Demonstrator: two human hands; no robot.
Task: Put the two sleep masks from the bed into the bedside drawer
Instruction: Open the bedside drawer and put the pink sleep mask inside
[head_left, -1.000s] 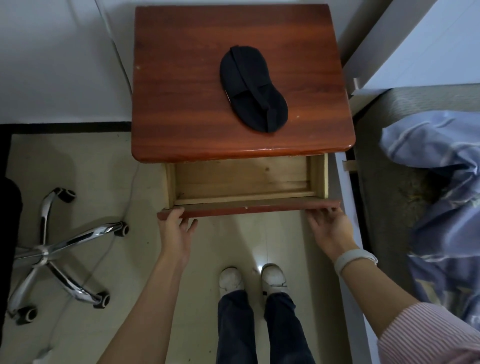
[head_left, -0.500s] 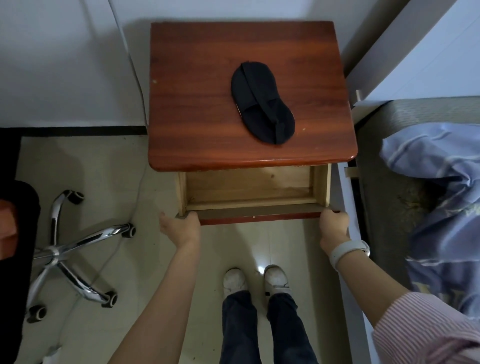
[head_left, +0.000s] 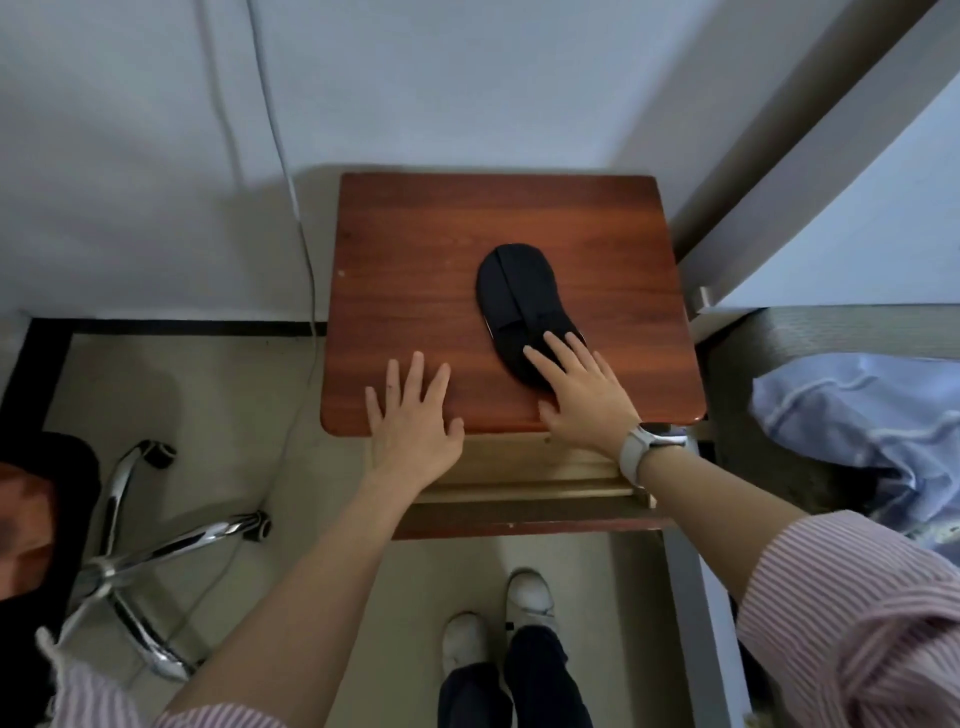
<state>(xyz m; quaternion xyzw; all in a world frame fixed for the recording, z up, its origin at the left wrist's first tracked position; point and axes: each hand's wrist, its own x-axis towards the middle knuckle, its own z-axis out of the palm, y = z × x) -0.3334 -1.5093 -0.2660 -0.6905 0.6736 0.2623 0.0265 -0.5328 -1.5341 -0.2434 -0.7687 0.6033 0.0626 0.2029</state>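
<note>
Black sleep masks (head_left: 517, 296), stacked so I cannot tell one from two, lie on the red-brown top of the bedside table (head_left: 415, 249). The wooden drawer (head_left: 524, 499) under the top stands pulled out toward me. My right hand (head_left: 582, 389), fingers spread, rests with its fingertips on the near end of the masks and grips nothing. My left hand (head_left: 413, 415) lies flat and open on the table's front edge, left of the masks, partly over the drawer.
A chrome swivel-chair base (head_left: 150, 545) stands on the floor at the left. The bed with a blue striped blanket (head_left: 872, 431) lies to the right. A white cable (head_left: 291, 208) runs down the wall behind the table. My feet (head_left: 498, 623) stand below the drawer.
Both hands have let go of the drawer front and moved up onto the table top. My right fingers now touch the masks. The view has pulled back.
</note>
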